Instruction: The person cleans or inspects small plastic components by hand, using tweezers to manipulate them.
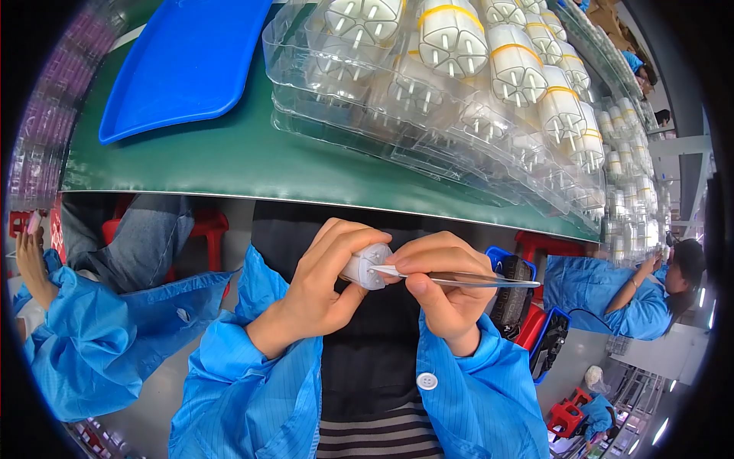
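Note:
Over my lap, in front of the table edge, my left hand [325,279] is closed around a short white cylindrical part [367,265]. The part's end face, with small openings in it, is turned toward my right hand. Between its thumb and fingers, my right hand [451,279] pinches a pair of silvery metal tweezers [489,281]. Their narrow end meets the white part's end face, while the wide end sticks out to the right. My fingers partly cover both the part and the tweezers.
Stacked clear plastic trays [436,145] on the green table [191,164] hold several white cylinders with yellow bands and prongs. A blue tray [183,69] lies at the far left. Co-workers in blue sit on both sides; blue bins [547,356] stand at right.

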Action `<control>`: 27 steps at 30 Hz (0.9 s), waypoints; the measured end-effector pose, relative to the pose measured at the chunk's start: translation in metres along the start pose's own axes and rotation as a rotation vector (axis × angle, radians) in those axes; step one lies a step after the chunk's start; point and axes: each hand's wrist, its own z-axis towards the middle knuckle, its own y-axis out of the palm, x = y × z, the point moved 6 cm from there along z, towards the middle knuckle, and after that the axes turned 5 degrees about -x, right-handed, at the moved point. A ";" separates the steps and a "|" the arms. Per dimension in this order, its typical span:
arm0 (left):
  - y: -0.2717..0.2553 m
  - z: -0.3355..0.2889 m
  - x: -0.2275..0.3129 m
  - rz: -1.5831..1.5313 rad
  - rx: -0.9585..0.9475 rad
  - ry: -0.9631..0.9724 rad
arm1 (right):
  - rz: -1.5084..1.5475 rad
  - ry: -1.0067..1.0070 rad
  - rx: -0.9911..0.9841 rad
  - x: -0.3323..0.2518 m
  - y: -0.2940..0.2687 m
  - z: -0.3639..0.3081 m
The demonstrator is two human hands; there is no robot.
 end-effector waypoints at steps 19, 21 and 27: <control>0.001 0.000 0.001 -0.038 -0.019 0.006 | 0.049 0.021 -0.071 0.002 -0.005 0.002; 0.000 0.001 0.001 -0.087 -0.034 -0.010 | 0.157 0.031 0.022 0.003 -0.010 -0.002; 0.002 -0.001 -0.002 -0.145 -0.063 -0.036 | 0.131 0.043 0.015 0.004 -0.008 -0.002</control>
